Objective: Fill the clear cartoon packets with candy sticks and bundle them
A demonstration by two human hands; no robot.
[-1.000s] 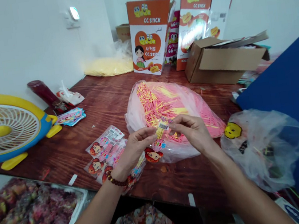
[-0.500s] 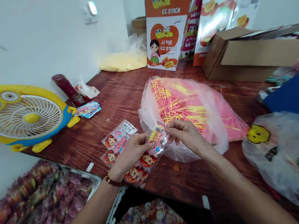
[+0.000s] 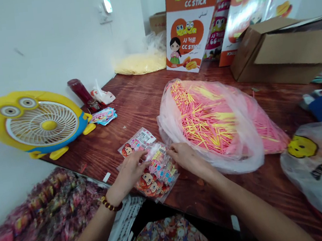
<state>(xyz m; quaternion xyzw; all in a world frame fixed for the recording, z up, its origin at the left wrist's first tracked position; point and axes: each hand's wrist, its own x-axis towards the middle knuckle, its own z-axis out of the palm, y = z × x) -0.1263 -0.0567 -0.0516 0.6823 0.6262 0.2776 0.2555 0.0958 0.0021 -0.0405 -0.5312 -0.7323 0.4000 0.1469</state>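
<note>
A small clear plastic packet (image 3: 159,152) with a white label lies between my hands, over a pile of printed cartoon packets (image 3: 154,182) on the wooden table. My left hand (image 3: 133,169), with a beaded bracelet at the wrist, rests over the pile's left side; its thumb and fingers are apart at the packet's left edge. My right hand (image 3: 183,156) has its fingers curled together on the packet's right edge, with the fingertips partly hidden. Just beyond it a large open clear bag (image 3: 164,116) holds many thin pink and yellow sticks (image 3: 203,125).
At the left stands a yellow character-shaped fan (image 3: 49,125), with a dark red bottle (image 3: 81,92) behind it. A white crate (image 3: 118,228) full of wrapped pieces is below the table edge. Cartons (image 3: 196,25) stand at the back; a white plastic bag (image 3: 319,178) lies at right.
Both hands have lowered the packet from just above the pile onto it. My left fingers have spread from their pinch. The view has shifted slightly, so everything sits farther right.
</note>
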